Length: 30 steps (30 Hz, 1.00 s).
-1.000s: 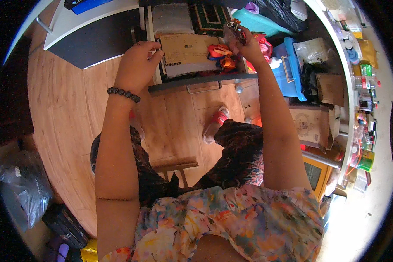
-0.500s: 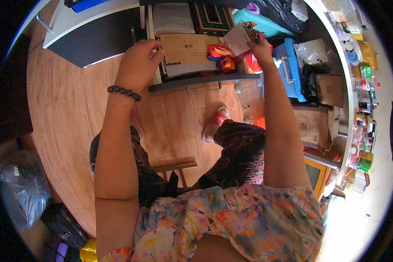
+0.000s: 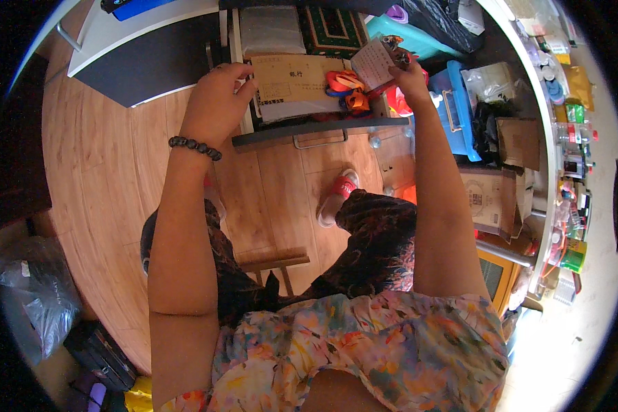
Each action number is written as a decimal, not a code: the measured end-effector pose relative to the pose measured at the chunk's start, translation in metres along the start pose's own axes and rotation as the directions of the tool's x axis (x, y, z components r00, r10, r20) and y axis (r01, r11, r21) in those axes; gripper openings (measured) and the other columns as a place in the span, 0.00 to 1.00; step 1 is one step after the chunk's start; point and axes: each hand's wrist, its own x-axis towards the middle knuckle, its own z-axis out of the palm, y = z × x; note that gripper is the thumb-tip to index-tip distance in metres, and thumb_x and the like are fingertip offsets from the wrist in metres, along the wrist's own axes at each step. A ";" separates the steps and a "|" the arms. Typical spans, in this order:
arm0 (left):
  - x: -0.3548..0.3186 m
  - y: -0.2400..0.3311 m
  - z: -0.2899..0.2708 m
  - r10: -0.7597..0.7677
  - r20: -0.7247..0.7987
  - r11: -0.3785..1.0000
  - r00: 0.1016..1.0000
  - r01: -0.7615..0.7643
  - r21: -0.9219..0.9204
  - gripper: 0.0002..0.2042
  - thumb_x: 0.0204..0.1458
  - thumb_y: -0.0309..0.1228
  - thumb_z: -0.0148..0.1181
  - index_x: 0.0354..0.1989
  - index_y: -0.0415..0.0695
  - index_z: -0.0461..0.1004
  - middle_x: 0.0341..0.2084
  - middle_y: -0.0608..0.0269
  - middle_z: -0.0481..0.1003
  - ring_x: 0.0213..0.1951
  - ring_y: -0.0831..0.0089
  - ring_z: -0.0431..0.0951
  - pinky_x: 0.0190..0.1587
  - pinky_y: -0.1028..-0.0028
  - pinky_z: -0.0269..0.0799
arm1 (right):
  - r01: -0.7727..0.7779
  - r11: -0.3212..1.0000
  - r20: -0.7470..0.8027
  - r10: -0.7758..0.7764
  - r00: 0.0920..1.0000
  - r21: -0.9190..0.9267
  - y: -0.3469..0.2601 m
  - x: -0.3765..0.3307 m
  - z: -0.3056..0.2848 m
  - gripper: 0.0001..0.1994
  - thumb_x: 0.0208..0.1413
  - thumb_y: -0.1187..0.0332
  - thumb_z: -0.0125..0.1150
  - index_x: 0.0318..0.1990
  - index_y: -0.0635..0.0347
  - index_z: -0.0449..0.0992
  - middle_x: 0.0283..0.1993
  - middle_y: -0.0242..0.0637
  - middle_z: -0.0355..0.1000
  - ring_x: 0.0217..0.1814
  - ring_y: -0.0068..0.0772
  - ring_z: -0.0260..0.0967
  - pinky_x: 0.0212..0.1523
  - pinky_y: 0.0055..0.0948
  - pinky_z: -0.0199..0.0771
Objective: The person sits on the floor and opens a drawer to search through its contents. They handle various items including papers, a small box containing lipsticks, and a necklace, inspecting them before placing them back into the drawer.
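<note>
Right hand (image 3: pixel 410 81): your thumb and fingers are clamped on the right edge of a pale card (image 3: pixel 373 66), which extends left of that grip, over the right side of the drawer (image 3: pixel 323 128); a dark, reddish cluster (image 3: pixel 397 49) sits just beyond the fingertips, attachment unclear. Card judged light, thin, fairly stiff, liable to crease; best held flat by one edge. Orange-and-blue ribbons (image 3: pixel 345 84) lie left of this grip, a tan envelope (image 3: pixel 288 75) farther left. Your left hand (image 3: pixel 220 97) is at the drawer's left edge, fingers curled; whether they pinch anything, cannot tell
</note>
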 end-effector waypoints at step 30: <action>-0.001 0.000 -0.008 0.049 0.001 0.997 0.999 -0.049 0.052 0.14 0.52 0.33 0.56 0.44 0.39 0.73 0.35 0.52 0.76 0.37 0.64 0.77 0.40 0.71 0.72 | 0.486 0.363 0.492 -0.081 0.867 -0.795 -0.070 -0.063 0.133 0.49 0.34 0.54 0.71 0.65 0.46 0.47 0.68 0.42 0.44 0.69 0.53 0.43 0.58 0.60 0.54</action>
